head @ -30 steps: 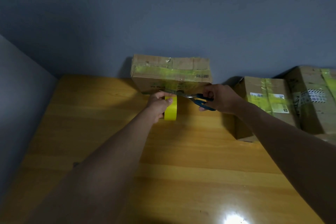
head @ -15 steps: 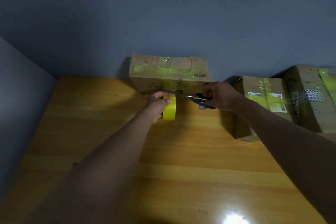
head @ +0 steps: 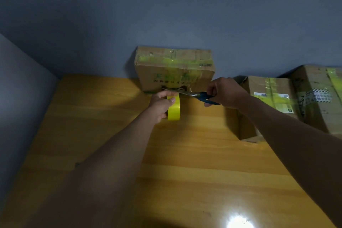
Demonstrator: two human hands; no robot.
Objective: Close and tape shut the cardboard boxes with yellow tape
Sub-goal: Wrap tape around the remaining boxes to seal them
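Tape roll and scissors were held in front of a taped cardboard box at the centre of the frame.

The left hand [head: 160, 105] gripped the round roll of yellow tape [head: 174, 109], fingers curled round it, just below the brown cardboard box banded with yellow tape [head: 174, 69] that stood at the back of the yellow wooden worktop [head: 185, 153] against the grey wall [head: 166, 9]. The right hand [head: 225, 91] held the blue-handled metal scissors [head: 194, 94], fingers closed through the handles, blades pointing left just above the roll. At the right of the frame sat two more brown cardboard boxes, one lower [head: 272, 98] and one taller at the edge [head: 318, 96], both bearing yellow tape strips.
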